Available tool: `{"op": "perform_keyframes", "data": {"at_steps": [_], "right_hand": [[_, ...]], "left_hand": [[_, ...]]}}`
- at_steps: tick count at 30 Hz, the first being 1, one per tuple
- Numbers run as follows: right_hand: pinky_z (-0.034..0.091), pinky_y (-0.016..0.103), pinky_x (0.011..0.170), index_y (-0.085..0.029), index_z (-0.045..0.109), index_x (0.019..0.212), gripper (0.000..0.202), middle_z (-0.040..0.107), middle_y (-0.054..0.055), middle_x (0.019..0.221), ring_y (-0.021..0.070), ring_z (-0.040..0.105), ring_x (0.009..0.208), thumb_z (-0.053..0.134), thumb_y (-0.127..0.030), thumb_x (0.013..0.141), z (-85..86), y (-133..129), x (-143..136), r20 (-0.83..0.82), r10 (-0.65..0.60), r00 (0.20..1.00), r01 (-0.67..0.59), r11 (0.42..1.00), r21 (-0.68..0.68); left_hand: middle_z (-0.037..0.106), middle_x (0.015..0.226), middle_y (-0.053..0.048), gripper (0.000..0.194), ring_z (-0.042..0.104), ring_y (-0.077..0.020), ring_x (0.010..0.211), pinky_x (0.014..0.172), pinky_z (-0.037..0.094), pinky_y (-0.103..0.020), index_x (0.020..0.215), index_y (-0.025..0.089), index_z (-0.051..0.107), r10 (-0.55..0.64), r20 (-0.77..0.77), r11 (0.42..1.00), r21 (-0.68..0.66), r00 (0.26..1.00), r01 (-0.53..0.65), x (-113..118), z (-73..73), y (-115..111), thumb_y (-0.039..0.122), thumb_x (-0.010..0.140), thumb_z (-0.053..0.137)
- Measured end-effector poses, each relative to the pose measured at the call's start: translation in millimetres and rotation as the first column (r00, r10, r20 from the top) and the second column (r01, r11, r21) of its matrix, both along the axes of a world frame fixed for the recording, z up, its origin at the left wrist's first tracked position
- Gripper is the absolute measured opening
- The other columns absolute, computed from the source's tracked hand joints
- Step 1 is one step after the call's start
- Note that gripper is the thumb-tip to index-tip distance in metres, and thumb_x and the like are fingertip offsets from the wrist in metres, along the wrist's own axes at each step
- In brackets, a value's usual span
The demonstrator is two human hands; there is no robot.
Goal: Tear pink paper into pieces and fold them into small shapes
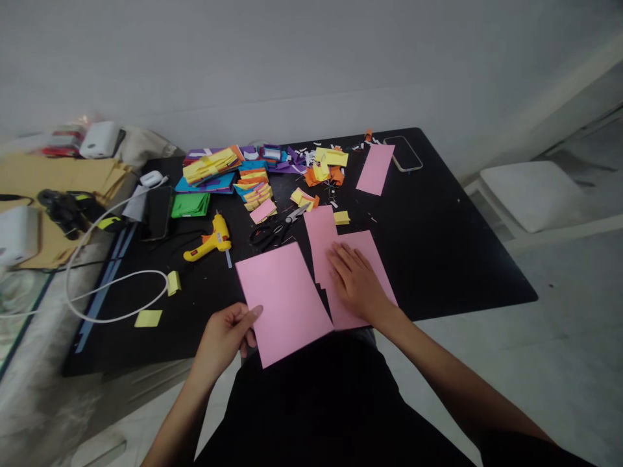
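Observation:
My left hand (232, 332) pinches the left edge of a pink paper sheet (285, 305), thumb on top and fingers beneath. The sheet reaches over the table's front edge. My right hand (357, 282) lies flat, fingers stretched, on a second pink sheet (377, 266). A narrower pink strip (320, 233) lies beside that sheet and reaches up to the scissors (285, 228). Left of the scissors is a yellow glue gun (213, 240). A small yellow folded paper (341, 218) sits just above the right-hand sheet.
Stacks of folded coloured paper (211, 166) and scraps (324, 174) lie at the back of the black table (452, 246). A phone (403, 154) is at the back right, partly under a pink piece (376, 170). A white cable (117, 319) loops at the left.

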State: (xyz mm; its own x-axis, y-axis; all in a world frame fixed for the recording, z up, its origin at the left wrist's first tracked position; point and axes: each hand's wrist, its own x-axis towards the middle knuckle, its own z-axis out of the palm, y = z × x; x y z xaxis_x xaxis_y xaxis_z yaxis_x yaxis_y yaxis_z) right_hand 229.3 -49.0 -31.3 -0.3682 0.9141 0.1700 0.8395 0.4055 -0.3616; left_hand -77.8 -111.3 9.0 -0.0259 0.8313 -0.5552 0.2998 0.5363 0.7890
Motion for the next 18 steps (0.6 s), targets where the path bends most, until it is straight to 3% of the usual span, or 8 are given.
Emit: {"op": "perform_keyframes", "data": {"at_steps": [4,9,12,16,18], "right_hand": [[0.035,0.061,0.127,-0.014,0.051,0.156,0.050,0.047,0.016,0.164,0.0318,0.040,0.156,0.035,-0.027,0.109,2.3,2.2,9.2,-0.002,0.018,1.000,-0.018,1.000,0.002],[0.038,0.061,0.125,-0.015,0.055,0.152,0.048,0.050,0.017,0.162,0.0318,0.043,0.154,0.040,-0.029,0.108,3.4,8.0,28.9,-0.026,0.093,0.995,-0.093,0.996,0.009],[0.042,0.063,0.122,-0.016,0.063,0.145,0.045,0.057,0.018,0.155,0.0340,0.050,0.149,0.044,-0.030,0.107,5.0,13.1,43.2,-0.060,0.072,0.996,-0.070,0.996,0.047],[0.052,0.060,0.113,-0.017,0.077,0.117,0.033,0.076,0.017,0.128,0.0335,0.068,0.129,0.049,-0.031,0.105,23.4,21.7,40.2,-0.267,-0.054,0.962,0.088,0.989,0.118],[0.060,0.054,0.104,-0.019,0.077,0.112,0.027,0.079,0.015,0.118,0.0303,0.074,0.115,0.058,-0.036,0.102,40.0,30.1,24.4,-0.454,-0.083,0.887,0.114,0.993,0.041]], "left_hand": [[0.066,0.051,-0.001,0.049,0.051,-0.0085,0.036,0.040,0.037,-0.019,0.065,0.019,0.059,0.023,-0.041,0.999,0.033,0.999,-0.022,-14.2,1.3,-1.8,0.062,0.083,0.073],[0.064,0.051,0.000,0.047,0.048,-0.0088,0.037,0.040,0.036,-0.019,0.065,0.021,0.058,0.003,-0.009,0.998,0.061,1.000,-0.002,-15.1,6.0,-2.3,0.061,0.084,0.072],[0.062,0.051,0.001,0.045,0.045,-0.0078,0.038,0.041,0.033,-0.019,0.066,0.021,0.059,-0.020,0.022,0.995,0.102,1.000,0.018,-16.3,6.4,-1.1,0.059,0.086,0.071],[0.061,0.052,0.001,0.043,0.046,-0.0083,0.041,0.044,0.035,-0.020,0.065,0.021,0.059,-0.074,0.015,0.982,0.177,0.997,0.070,-15.5,9.4,8.0,0.056,0.088,0.071],[0.060,0.052,0.001,0.042,0.049,-0.0094,0.044,0.046,0.039,-0.020,0.065,0.021,0.060,-0.094,0.005,0.969,0.230,0.996,0.091,-11.3,16.7,18.1,0.054,0.089,0.071]]}}
